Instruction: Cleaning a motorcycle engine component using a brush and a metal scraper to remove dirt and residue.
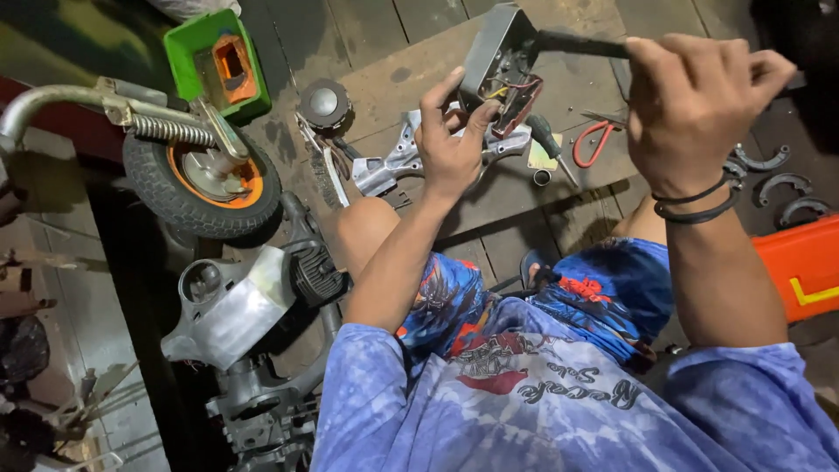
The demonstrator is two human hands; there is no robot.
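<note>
My left hand (450,144) grips a dark grey box-shaped part (496,63) with red, yellow and black wires showing inside its open side. My right hand (695,100) is closed around the dark handle of a tool (581,44) whose shaft reaches left into the top of that box. Both hands are raised above a wooden board (411,74) in front of my knees. A black cord bracelet sits on my right wrist.
A small wheel (203,179) with an orange hub and a coil spring stands at left beside a green tray (214,65). A silver metal bracket (389,166), a screwdriver (551,144), red-handled pliers (594,140), curved brake shoes (782,188) and an orange box (800,267) lie around. An engine block (236,301) sits lower left.
</note>
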